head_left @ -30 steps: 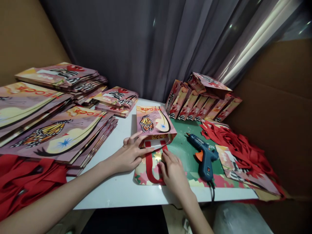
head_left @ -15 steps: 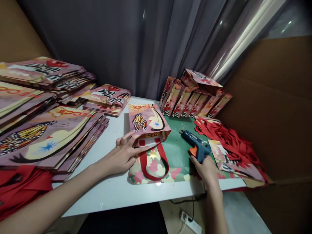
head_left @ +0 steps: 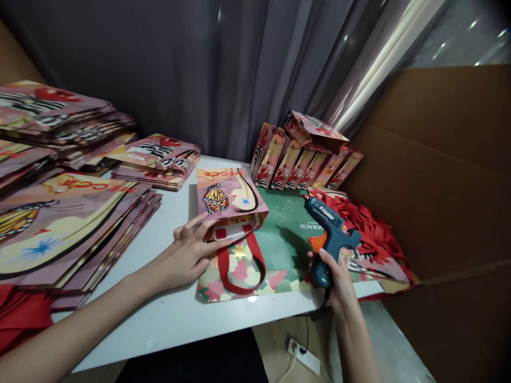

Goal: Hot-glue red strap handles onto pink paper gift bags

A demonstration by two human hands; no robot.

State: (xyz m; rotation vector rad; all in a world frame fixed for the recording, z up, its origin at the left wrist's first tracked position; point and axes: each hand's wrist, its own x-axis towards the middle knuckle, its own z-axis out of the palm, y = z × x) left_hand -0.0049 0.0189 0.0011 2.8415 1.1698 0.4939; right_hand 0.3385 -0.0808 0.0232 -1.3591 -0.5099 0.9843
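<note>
A printed paper bag [head_left: 227,197] with a butterfly lies on its side on the table, its opening facing me. A red ribbon handle [head_left: 260,260] loops out of it over a green patterned sheet [head_left: 279,213]. My left hand [head_left: 191,252] rests at the bag's near left edge, fingers spread, the fingertips touching the bag and its opening. My right hand [head_left: 337,276] is wrapped round the grip of a blue glue gun [head_left: 329,226] with an orange trigger, held above the sheet with its tip pointing up and left.
Stacks of flat printed bags [head_left: 67,223] cover the left side. Standing bags [head_left: 303,159] line the back right, one lying on top. Red ribbons [head_left: 371,229] are heaped at right beside cardboard [head_left: 431,186]. A power strip [head_left: 304,357] lies below the table.
The glue gun has risen off the sheet in my right hand, which has closed round its grip. My left hand stays at the bag. The whole view has shifted slightly.
</note>
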